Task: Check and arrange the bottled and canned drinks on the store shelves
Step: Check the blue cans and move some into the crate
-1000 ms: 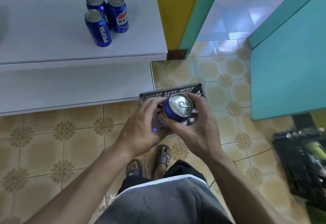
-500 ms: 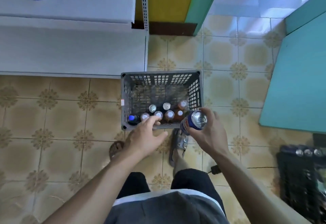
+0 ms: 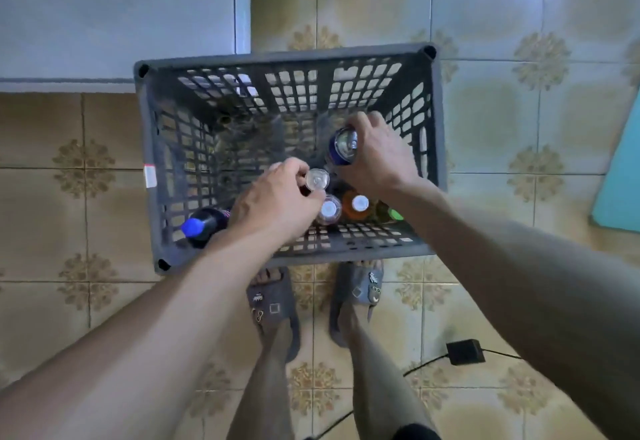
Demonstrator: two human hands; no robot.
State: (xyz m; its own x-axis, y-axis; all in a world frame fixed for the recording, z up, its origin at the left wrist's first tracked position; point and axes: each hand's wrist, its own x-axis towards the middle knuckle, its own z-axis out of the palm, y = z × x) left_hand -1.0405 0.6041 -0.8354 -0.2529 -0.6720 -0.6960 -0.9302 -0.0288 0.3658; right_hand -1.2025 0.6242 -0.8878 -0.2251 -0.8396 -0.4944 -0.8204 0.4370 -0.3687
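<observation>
As far as I can judge from my station, the step in hand is sorting stock in the grey crate (image 3: 287,59) on the tiled floor, not yet shelving.

Nearest, against the crate's near wall, stands a row of bottles: a blue-capped dark bottle (image 3: 199,225) at the left corner, then a white-capped bottle (image 3: 329,209), an orange bottle (image 3: 358,204) and a green cap (image 3: 394,214).

Left hand (image 3: 277,197): fingers curled, pinching the top of a clear-capped bottle (image 3: 317,178) just behind that row.

Right hand (image 3: 377,159): closed round a blue can (image 3: 343,147), held upright inside the crate, further in. I cannot tell whether the can rests on the crate bottom.

Beyond the crate's far left corner lies the white shelf (image 3: 104,17) – the likely destination.

Next move, in my judgement: lift each item straight up, clear of its neighbours and the crate wall, before swinging toward the shelf – a tilted pull risks toppling the packed row.
</observation>
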